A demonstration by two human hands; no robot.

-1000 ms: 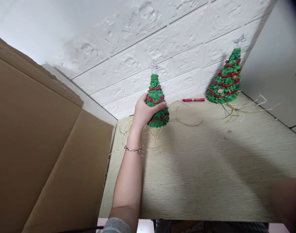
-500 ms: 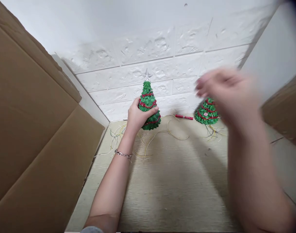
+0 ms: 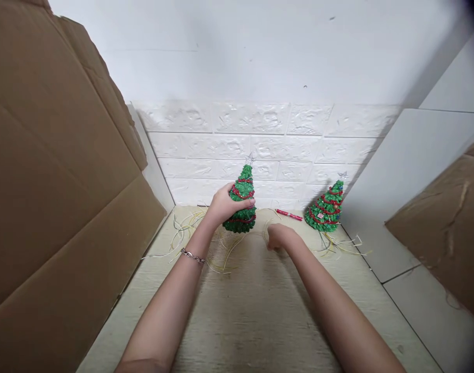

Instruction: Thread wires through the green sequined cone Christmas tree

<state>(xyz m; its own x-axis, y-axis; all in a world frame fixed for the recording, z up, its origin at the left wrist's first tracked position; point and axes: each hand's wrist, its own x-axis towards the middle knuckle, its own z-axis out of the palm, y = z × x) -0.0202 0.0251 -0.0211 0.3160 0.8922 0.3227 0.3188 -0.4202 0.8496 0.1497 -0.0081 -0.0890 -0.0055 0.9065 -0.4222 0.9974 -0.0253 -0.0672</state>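
My left hand (image 3: 223,203) is wrapped round a small green Christmas tree (image 3: 241,207) with red garland and a silver star, standing at the back of the pale wooden table (image 3: 260,311). My right hand (image 3: 278,238) rests on the table just right of that tree, its fingers curled over thin yellowish wire strands (image 3: 225,248); what it pinches is too small to name. A second decorated green tree (image 3: 324,210) stands further right by the wall. A red pen-like stick (image 3: 289,214) lies between the two trees.
Large brown cardboard sheets (image 3: 58,181) lean along the left side. Another cardboard piece (image 3: 443,228) sits at the right above white boards (image 3: 400,176). A white brick-pattern wall (image 3: 260,140) closes the back. More loose wire strands (image 3: 338,244) lie under the right tree.
My right hand came in from the right, swung across in a blur and came down onto the table beside the left tree. The left hand kept its hold. The view tilted upward.
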